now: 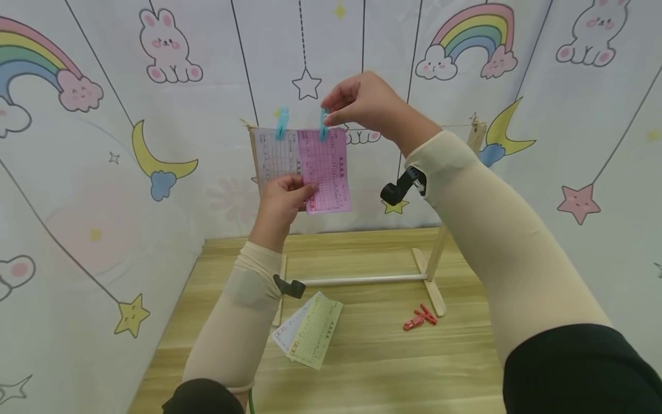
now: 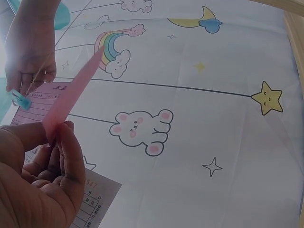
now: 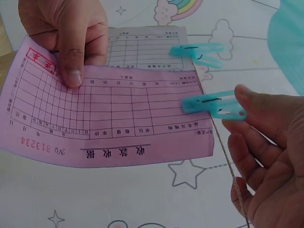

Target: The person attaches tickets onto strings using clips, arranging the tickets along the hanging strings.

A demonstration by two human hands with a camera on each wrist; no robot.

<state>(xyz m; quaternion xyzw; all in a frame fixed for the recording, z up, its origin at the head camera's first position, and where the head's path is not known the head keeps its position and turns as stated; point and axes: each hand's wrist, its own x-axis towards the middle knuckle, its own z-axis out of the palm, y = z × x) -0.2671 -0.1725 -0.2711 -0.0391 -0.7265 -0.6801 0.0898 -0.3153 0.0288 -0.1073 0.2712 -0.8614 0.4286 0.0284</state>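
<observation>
A pink receipt slip [image 1: 333,167] hangs at the string [image 3: 227,156], overlapping a white slip [image 1: 274,150] at its left. My left hand [image 1: 281,201] pinches the pink slip near its lower left edge, thumb on the printed face. Up at the string my right hand [image 1: 368,106] pinches the handle end of a light blue clothespin [image 3: 213,104], whose jaws sit over the pink slip's top edge. Another blue clothespin [image 1: 281,123] bites the white slip's top edge. Part of the white slip is hidden behind the pink one and the left hand.
The string runs to a wooden post [image 1: 477,137] at right. Below are a white crossbar [image 1: 364,280] and a wooden foot [image 1: 431,284]. On the table [image 1: 383,368] lie a yellow slip [image 1: 319,330] over a white one [image 1: 287,329], and red clothespins [image 1: 420,318] at right.
</observation>
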